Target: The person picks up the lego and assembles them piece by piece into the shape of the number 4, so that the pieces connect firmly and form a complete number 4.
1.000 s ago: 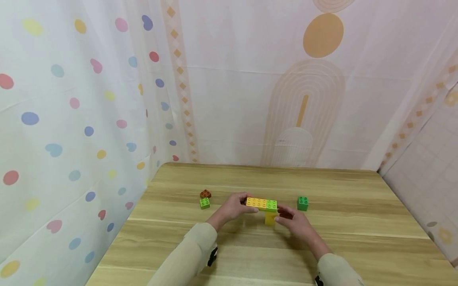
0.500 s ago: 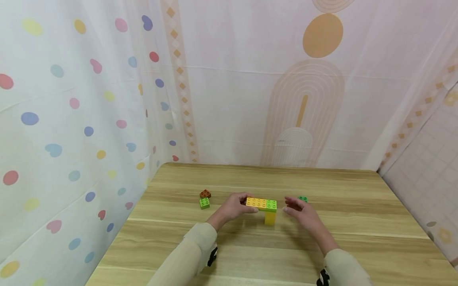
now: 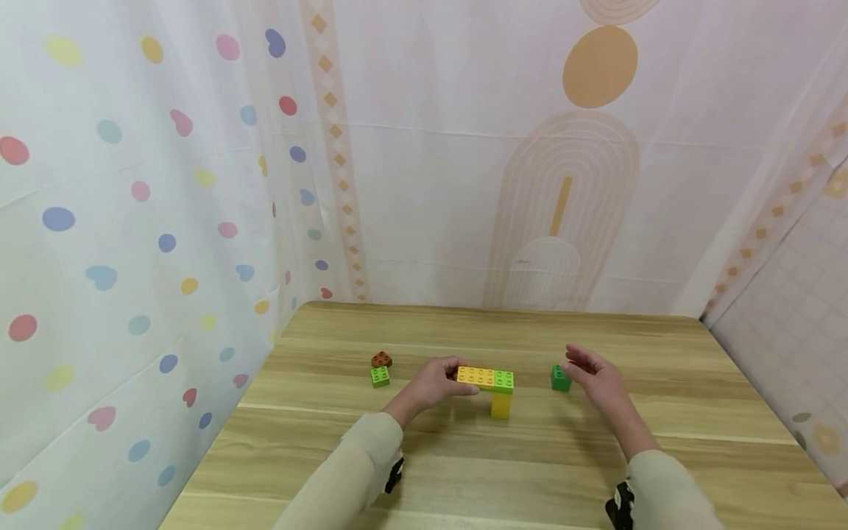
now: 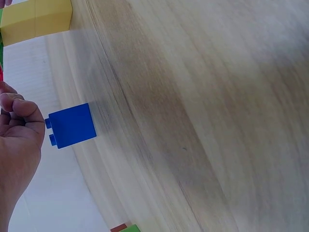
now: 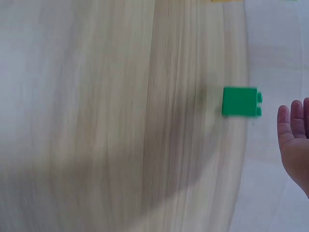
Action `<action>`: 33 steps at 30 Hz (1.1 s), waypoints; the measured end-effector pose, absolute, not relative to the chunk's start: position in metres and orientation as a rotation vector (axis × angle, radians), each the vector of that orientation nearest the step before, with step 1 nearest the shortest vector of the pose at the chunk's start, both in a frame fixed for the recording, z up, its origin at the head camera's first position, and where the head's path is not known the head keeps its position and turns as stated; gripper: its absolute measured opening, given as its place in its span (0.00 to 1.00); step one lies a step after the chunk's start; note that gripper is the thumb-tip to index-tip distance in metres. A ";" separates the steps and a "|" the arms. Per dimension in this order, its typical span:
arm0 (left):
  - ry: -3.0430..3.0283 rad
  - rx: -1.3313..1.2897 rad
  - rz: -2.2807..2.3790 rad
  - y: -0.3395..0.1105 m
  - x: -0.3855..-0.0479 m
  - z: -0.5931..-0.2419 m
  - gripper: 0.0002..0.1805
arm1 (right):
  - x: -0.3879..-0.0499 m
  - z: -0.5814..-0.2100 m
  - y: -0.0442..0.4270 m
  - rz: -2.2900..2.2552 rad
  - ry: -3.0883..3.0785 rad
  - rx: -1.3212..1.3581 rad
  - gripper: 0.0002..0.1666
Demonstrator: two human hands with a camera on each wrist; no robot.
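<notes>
My left hand (image 3: 430, 384) pinches the left end of a flat bar with yellow studs (image 3: 474, 376) and a lime brick (image 3: 504, 379) at its right end. Under that right end stands a yellow block column (image 3: 500, 405), also in the left wrist view (image 4: 52, 15). In that view a blue brick (image 4: 73, 126) stands beside the left hand's curled fingers. My right hand (image 3: 598, 380), empty and with fingers spread, is just right of a dark green brick (image 3: 560, 378); the right wrist view shows a gap between that brick (image 5: 240, 101) and the hand (image 5: 295, 145).
At the left on the wooden table (image 3: 464, 471) a brown brick (image 3: 381, 359) lies just behind a lime green brick (image 3: 380, 377). A patterned curtain (image 3: 424, 184) hangs behind the table's far edge.
My right hand has come away from the lime end of the bar and moved right to the dark green brick. The left hand has stayed on the bar.
</notes>
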State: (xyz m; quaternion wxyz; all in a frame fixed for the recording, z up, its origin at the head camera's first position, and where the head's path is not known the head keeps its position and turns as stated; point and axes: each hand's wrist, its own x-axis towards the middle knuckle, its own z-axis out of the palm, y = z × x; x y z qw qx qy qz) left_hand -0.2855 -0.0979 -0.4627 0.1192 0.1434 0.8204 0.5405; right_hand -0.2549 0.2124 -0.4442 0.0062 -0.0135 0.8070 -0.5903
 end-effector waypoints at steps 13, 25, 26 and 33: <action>2.394 0.391 1.578 -0.104 -0.283 -0.463 0.20 | -0.256 -0.463 0.229 -1.679 2.561 0.055 0.38; 2.392 0.387 1.552 -0.103 -0.283 -0.462 0.18 | -0.273 -0.488 0.233 -1.588 2.542 0.012 0.41; 2.386 0.392 1.558 -0.102 -0.283 -0.462 0.19 | -0.273 -0.489 0.233 -1.588 2.542 0.008 0.41; 2.375 0.379 1.576 -0.101 -0.281 -0.460 0.18 | -0.279 -0.492 0.232 -1.550 2.580 -0.053 0.43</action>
